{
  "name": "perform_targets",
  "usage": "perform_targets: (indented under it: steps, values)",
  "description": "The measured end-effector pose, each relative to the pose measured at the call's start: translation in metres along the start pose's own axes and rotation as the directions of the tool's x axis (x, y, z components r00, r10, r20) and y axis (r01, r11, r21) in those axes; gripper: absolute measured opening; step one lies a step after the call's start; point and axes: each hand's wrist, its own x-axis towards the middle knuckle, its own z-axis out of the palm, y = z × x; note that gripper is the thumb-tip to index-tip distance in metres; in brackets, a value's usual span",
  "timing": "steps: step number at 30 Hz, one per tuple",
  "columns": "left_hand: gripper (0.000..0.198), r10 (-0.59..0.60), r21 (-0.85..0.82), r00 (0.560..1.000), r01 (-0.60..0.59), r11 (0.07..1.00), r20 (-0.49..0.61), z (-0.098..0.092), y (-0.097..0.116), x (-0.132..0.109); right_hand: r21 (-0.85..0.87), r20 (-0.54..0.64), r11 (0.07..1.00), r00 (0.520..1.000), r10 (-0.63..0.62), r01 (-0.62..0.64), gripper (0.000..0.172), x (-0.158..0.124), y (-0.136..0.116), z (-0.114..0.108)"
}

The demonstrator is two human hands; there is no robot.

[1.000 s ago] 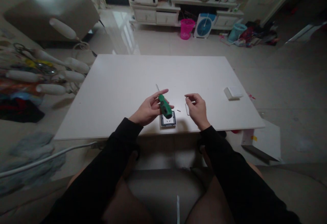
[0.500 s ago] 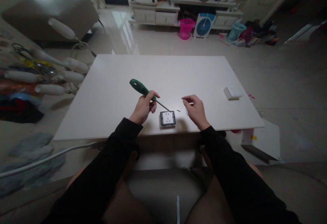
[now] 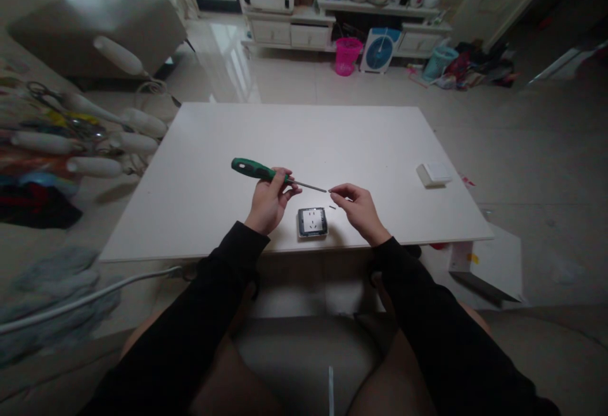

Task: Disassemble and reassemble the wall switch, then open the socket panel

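My left hand (image 3: 270,199) is closed round the green-and-black handle of a screwdriver (image 3: 254,168), whose metal shaft points right above the table. Between the thumb and fingertips of my right hand (image 3: 357,208) is a small screw (image 3: 329,190), mostly hidden, close to the screwdriver's tip. Whether the two touch I cannot tell. Below the shaft, near the table's front edge, lies a wall socket (image 3: 313,221) with a white face and dark frame, its slots facing up. Another screw (image 3: 332,207) rests on the table just right of the socket, under my right fingertips.
The white table (image 3: 213,137) spans the space before me. A small white box-like piece (image 3: 434,174) sits near its right edge. Beyond stand a pink basket (image 3: 348,56), a blue-and-white fan (image 3: 380,50) and a low cabinet (image 3: 270,31). A white multi-armed lamp (image 3: 137,121) stands at left.
The screwdriver has swung from slanting down at the socket to nearly level, its tip lifted off the socket. My right hand has moved left, bringing its fingertips to that tip.
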Motion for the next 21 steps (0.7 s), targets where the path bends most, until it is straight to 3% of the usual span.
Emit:
perform_targets:
  steps: [21]
  values:
    - [0.03,0.0,0.059,1.0,0.0,0.998,0.011,0.0003,-0.0002,-0.0001,-0.013,0.069,1.0,0.997,-0.023,0.024,0.016,-0.0026,0.0016,0.004]
